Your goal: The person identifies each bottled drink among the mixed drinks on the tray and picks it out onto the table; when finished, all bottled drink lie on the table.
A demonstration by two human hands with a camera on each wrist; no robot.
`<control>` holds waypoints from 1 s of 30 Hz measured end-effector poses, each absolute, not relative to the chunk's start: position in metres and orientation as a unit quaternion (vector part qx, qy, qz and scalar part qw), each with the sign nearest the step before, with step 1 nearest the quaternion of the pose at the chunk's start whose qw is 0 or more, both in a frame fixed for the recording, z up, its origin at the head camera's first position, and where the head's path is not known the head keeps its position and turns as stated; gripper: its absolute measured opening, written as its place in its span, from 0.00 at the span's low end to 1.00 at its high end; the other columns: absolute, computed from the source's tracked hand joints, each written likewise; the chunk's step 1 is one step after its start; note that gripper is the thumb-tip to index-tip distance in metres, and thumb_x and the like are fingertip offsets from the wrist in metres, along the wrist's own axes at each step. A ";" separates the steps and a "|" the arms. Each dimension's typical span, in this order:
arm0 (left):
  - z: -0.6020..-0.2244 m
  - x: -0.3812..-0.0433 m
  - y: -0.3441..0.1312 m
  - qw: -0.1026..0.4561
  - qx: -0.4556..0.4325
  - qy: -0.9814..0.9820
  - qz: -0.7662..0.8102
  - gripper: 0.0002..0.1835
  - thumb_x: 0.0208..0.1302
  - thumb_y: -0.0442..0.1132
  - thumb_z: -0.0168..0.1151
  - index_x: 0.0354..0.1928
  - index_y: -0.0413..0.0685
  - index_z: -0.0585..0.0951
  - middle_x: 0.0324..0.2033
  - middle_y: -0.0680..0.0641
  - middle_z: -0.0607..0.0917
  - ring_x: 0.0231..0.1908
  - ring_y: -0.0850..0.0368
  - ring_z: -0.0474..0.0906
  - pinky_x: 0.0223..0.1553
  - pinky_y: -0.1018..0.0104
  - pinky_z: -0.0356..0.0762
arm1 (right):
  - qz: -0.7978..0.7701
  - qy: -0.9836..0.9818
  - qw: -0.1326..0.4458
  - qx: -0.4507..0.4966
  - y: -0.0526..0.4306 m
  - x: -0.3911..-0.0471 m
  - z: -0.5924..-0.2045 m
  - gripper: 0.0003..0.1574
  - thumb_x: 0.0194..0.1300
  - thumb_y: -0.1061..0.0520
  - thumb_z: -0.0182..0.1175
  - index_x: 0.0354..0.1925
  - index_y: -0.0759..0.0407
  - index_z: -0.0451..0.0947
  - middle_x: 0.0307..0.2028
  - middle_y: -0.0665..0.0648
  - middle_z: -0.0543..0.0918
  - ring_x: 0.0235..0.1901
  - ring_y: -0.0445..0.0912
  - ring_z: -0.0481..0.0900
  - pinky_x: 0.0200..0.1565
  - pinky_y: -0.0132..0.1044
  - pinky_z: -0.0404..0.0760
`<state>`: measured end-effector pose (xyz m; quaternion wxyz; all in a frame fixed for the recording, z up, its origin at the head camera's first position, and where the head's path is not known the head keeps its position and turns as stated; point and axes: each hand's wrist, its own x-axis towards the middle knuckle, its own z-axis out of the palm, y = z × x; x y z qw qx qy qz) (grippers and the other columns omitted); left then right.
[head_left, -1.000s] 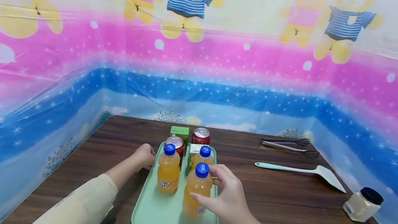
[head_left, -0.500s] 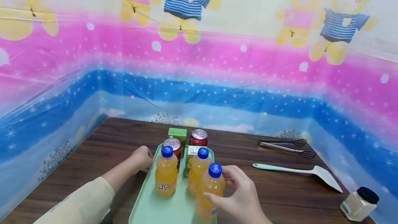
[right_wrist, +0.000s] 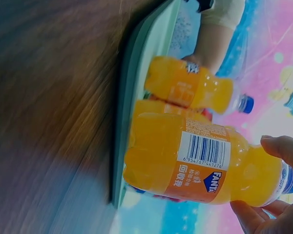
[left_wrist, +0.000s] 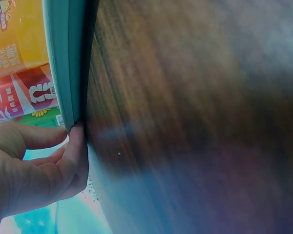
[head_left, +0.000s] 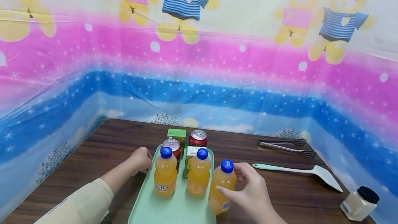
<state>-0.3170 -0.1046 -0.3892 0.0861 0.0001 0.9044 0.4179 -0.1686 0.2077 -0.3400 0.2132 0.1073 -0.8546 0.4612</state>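
Observation:
My right hand (head_left: 253, 191) grips an orange soda bottle (head_left: 222, 186) with a blue cap, thumb and fingers around its upper part. The bottle hangs tilted at the right rim of a light green tray (head_left: 174, 212); its label and barcode face the right wrist view. My left hand (head_left: 141, 159) pinches the tray's left rim, thumb above and fingertips at the outer wall in the left wrist view. Two more orange soda bottles (head_left: 165, 178) stand upright on the tray. Behind them are a red can (head_left: 172, 144) and a green-and-white carton (head_left: 189, 165), both partly hidden.
A green carton (head_left: 176, 134) and another red can (head_left: 198, 137) stand toward the far end. Right of the tray on the wooden table (head_left: 239, 148) lie metal tongs (head_left: 286, 148), a pale green-handled spatula (head_left: 298, 171) and a black-lidded jar (head_left: 360, 203). Patterned cloth (head_left: 199, 89) encloses the table.
My right hand has carried its bottle rightward, from over the tray to its right rim, uncovering the right standing bottle. My left hand stays at the rim.

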 end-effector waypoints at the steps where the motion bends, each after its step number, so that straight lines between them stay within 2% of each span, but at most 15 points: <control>1: -0.389 -0.317 -0.105 0.086 0.002 0.904 0.418 0.08 0.49 0.20 0.59 0.34 0.28 0.74 0.29 0.39 0.76 0.27 0.50 0.77 0.26 0.60 0.83 | 0.459 -0.854 0.219 0.109 0.209 -0.170 -0.341 0.33 0.34 0.55 0.80 0.43 0.49 0.78 0.38 0.45 0.78 0.38 0.39 0.79 0.39 0.30 0.82; 8: -0.389 -0.316 -0.105 0.082 -0.002 0.905 0.418 0.08 0.49 0.20 0.59 0.34 0.29 0.74 0.29 0.40 0.76 0.27 0.50 0.77 0.27 0.60 0.83 | 0.444 -0.858 0.242 0.095 0.219 -0.183 -0.342 0.33 0.34 0.59 0.80 0.43 0.53 0.79 0.37 0.47 0.78 0.37 0.39 0.79 0.39 0.30 0.82; 19: -0.389 -0.316 -0.104 0.081 0.005 0.907 0.412 0.07 0.50 0.20 0.59 0.33 0.28 0.75 0.28 0.40 0.76 0.27 0.50 0.77 0.27 0.60 0.83 | 0.421 -0.862 0.270 0.084 0.230 -0.211 -0.344 0.34 0.37 0.55 0.79 0.45 0.59 0.78 0.38 0.52 0.77 0.37 0.44 0.80 0.38 0.33 0.83; 24: -0.388 -0.314 -0.104 0.081 0.002 0.908 0.412 0.08 0.50 0.20 0.59 0.35 0.28 0.74 0.29 0.40 0.76 0.27 0.50 0.77 0.28 0.59 0.83 | 0.403 -0.869 0.277 0.078 0.233 -0.225 -0.344 0.33 0.39 0.54 0.78 0.45 0.60 0.77 0.38 0.53 0.77 0.38 0.45 0.80 0.39 0.39 0.83; 30: -0.388 -0.315 -0.103 0.079 0.000 0.908 0.412 0.08 0.51 0.20 0.59 0.34 0.28 0.74 0.29 0.40 0.76 0.28 0.50 0.77 0.28 0.59 0.83 | 0.390 -0.873 0.284 0.067 0.235 -0.241 -0.345 0.34 0.41 0.52 0.77 0.46 0.60 0.76 0.40 0.54 0.76 0.40 0.46 0.78 0.40 0.42 0.83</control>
